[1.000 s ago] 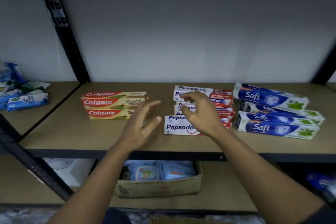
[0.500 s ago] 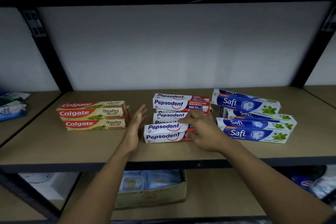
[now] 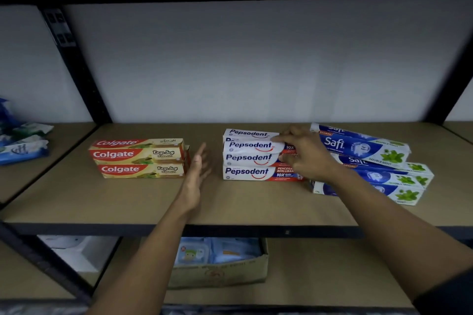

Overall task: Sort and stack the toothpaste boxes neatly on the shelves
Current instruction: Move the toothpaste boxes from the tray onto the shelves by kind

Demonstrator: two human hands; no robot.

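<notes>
Three groups of toothpaste boxes lie on the brown shelf [image 3: 143, 202]. Red and cream Colgate boxes [image 3: 138, 158] are stacked at the left. White Pepsodent boxes [image 3: 252, 158] sit in the middle, and my right hand [image 3: 307, 155] grips a Pepsodent box [image 3: 253, 152] lifted onto that pile, thumb on top and fingers at its right end. Blue and white Safi boxes [image 3: 371, 161] lie askew at the right, partly hidden by my right forearm. My left hand [image 3: 198, 174] hovers flat and open between the Colgate and Pepsodent piles, touching nothing.
Black metal uprights [image 3: 74, 64] frame the bay and a dark shelf runs overhead. Blue and green packets [image 3: 23, 146] lie on the neighbouring shelf at left. Below, a cardboard box [image 3: 220, 271] holds blue packs.
My right hand has lifted the front Pepsodent box off the shelf up onto the Pepsodent pile. My left hand has stayed open beside the pile. The camera view has shifted slightly.
</notes>
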